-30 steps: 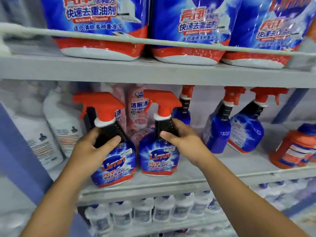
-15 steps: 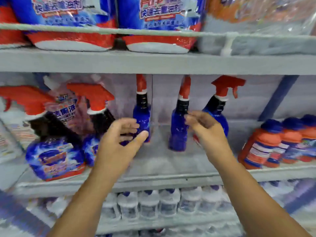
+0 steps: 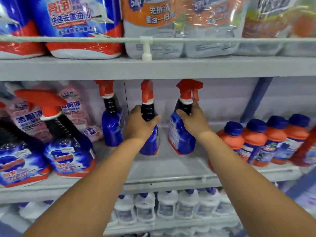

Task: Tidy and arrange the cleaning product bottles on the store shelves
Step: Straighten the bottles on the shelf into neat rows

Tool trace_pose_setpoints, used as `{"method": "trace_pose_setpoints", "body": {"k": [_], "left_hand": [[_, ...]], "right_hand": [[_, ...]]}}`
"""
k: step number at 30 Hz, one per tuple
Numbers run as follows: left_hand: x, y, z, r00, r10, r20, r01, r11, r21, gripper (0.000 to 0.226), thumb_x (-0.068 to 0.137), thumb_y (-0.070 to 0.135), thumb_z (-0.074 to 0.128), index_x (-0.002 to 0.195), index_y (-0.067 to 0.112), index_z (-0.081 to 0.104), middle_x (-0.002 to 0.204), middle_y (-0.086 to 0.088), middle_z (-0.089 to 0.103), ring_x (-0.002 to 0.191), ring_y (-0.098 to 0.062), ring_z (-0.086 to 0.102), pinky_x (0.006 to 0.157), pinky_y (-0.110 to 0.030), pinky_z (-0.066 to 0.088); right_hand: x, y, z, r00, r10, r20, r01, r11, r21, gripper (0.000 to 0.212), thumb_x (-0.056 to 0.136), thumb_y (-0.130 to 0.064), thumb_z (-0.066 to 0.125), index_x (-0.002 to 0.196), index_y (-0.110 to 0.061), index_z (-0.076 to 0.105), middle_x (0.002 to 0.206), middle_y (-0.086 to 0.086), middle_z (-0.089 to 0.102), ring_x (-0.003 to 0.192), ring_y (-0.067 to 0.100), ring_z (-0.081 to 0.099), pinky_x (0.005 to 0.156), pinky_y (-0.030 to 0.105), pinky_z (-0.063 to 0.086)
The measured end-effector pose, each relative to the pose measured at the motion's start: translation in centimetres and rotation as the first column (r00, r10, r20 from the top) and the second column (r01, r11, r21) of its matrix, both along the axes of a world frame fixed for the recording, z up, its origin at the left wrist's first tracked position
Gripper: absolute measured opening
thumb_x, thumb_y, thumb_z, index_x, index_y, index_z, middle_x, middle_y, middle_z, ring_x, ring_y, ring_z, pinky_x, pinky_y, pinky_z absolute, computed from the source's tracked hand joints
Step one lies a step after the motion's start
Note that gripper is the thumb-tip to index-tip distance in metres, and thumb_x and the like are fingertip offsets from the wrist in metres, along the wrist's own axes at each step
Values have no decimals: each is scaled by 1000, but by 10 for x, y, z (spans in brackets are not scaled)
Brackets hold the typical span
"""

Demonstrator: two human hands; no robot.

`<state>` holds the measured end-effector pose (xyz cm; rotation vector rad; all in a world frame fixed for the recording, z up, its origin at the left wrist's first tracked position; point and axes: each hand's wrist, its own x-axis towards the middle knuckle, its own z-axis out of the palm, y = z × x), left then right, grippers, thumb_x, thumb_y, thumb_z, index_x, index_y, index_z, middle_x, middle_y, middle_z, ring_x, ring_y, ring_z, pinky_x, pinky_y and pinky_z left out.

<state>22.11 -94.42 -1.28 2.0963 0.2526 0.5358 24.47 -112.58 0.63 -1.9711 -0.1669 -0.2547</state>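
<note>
Both hands have closed since half a second ago: the left hand (image 3: 139, 124) now wraps the black neck of the middle spray bottle (image 3: 150, 141), and the right hand (image 3: 195, 122) clamps the right spray bottle (image 3: 180, 139). Both bottles stand toward the back edge of the middle shelf (image 3: 167, 170), near each other.

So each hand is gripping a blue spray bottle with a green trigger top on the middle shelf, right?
Not quite: the trigger tops are red, not green. The head view shows the left hand and right hand each gripping a blue spray bottle on the middle shelf.
</note>
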Motion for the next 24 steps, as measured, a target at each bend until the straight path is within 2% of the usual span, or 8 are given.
{"method": "trace_pose_setpoints", "body": {"k": [3,6,10,16,18,20,21,24], "left_hand": [[-2,10,-1,999,-40,1,40,999,-4,41,83,36,82,116,24,61,120,0,69,107,-20,65,83,-26,41],[-9,25,-2,993,-106,-61,105,994,-14,40,84,34,80,120,30,62,114,9,68,106,-14,63,86,-27,43],[-27,44,-8,982,-178,-66,172,981,-86,34,85,29,79,110,37,59,103,18,67,98,-8,65,78,-16,44],[-46,65,-11,929,-362,-77,339,916,-213,33,86,14,79,103,39,65,91,25,75,83,11,67,73,-11,48],[-48,66,-11,909,-406,-91,373,892,-256,34,79,19,83,104,36,67,95,18,77,88,3,72,79,-20,52],[-47,67,-13,900,-425,-96,388,882,-269,37,68,33,78,103,41,69,101,12,78,96,-9,74,86,-31,57],[-47,66,-16,897,-432,-90,396,878,-268,38,65,37,76,102,44,69,103,10,78,99,-12,74,89,-35,57],[-49,62,-21,895,-444,-49,420,873,-249,33,74,38,83,103,43,68,104,14,77,101,-9,72,93,-37,57]], "right_hand": [[-7,0,3,999,-37,16,38,997,-64,46,97,-20,65,140,-17,47,115,-4,57,103,12,52,86,23,38],[-16,-3,0,995,-86,49,93,984,-150,37,89,-32,75,118,-28,53,112,-5,59,101,20,61,83,30,45],[-38,-5,-2,980,-130,148,168,945,-279,48,80,-50,80,117,-30,58,113,-6,55,96,16,59,81,33,49],[-61,0,-11,888,-275,367,442,730,-521,73,69,-76,66,100,-10,58,96,9,54,88,33,57,69,36,43],[-67,-6,3,948,-204,246,306,799,-517,67,72,-71,69,105,-13,60,100,7,59,95,29,57,76,37,46],[-71,-16,27,998,8,-67,-32,934,-357,46,81,-48,78,115,-24,58,104,-5,64,97,15,61,78,30,49],[-72,-20,37,985,86,-152,-131,939,-318,41,83,-40,79,116,-28,57,104,-10,65,96,10,63,78,26,49],[-70,-24,43,994,32,-109,-75,906,-417,39,79,-39,84,107,-33,58,94,-16,65,88,7,64,73,27,50]]}}
